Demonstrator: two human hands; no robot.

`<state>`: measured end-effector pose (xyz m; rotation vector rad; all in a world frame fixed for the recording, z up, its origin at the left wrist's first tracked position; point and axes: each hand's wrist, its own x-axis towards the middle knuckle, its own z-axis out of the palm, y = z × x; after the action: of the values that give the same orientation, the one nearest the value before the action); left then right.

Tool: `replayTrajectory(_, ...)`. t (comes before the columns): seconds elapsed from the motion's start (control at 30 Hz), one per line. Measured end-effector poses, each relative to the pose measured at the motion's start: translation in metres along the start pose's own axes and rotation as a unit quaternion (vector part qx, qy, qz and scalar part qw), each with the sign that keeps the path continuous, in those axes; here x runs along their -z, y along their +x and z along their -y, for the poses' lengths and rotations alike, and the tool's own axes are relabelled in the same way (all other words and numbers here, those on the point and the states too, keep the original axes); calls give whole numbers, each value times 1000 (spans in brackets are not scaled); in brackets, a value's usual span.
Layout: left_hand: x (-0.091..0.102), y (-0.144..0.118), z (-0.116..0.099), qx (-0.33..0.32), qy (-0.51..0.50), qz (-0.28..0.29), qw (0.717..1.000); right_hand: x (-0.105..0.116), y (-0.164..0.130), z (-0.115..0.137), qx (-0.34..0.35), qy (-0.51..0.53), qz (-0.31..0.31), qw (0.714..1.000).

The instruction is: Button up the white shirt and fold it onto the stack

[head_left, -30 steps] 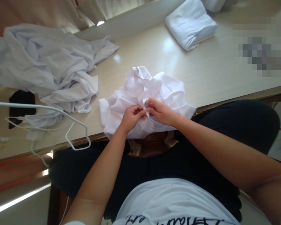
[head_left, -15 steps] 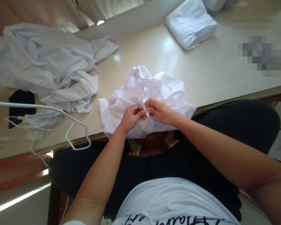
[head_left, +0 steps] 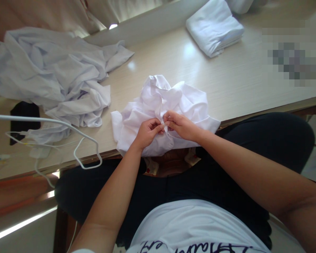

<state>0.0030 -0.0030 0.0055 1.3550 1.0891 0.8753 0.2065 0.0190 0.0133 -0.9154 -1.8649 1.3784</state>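
A crumpled white garment point(head_left: 171, 105) lies bunched at the near edge of the pale wooden table point(head_left: 239, 80), its lower hem hanging just over that edge above the person's dark-clad lap. Both hands meet on the middle of the garment, touching each other at the fingertips. The left hand point(head_left: 147, 133) has its fingers curled in, with thumb and forefinger pinched together on a small fold of the cloth. The right hand point(head_left: 180, 125) mirrors it from the other side, its fingers likewise closed on the same bit of fabric; what exactly sits between the fingertips is too small to tell. To the left of the garment, well apart from it, a larger loose heap of white clothes point(head_left: 55, 77) sprawls across the table, and nearer than that heap a white wire hanger point(head_left: 86, 151) lies over the table's edge. Beyond the garment, toward the table's far side, rests a neatly folded white stack point(head_left: 214, 28).
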Motion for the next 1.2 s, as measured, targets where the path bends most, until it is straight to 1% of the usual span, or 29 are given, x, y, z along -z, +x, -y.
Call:
replayTrajectory(0.23, -3, 0, -2, -5, 3, -24, 1000, -2, 0, -3, 3, 21, -4, 1000)
replayTrajectory(0.43, -3, 0, -2, -16, -26, -37, 999, 0, 2, -1, -14, 25, -15, 999)
replayTrajectory(0.57, 0, 1, 2, -16, -42, -44, 998, 7, 4, 5, -37, -16, -6, 999)
replayTrajectory(0.7, 1, 1, 5, -17, -53, -42, 998, 13, 6, 8, -48, -60, 28, 997)
replayTrajectory(0.8, 2, 2, 6, -17, -64, -45, 997, 13, 7, 7, -48, -47, 40, 997)
replayTrajectory(0.97, 2, 3, 10, -20, -87, -50, 995, 12, 6, 5, -46, -16, 23, 999)
replayTrajectory(1.2, 2, 3, 14, -19, -115, -64, 991, 11, 5, 8, -42, -11, 15, 999)
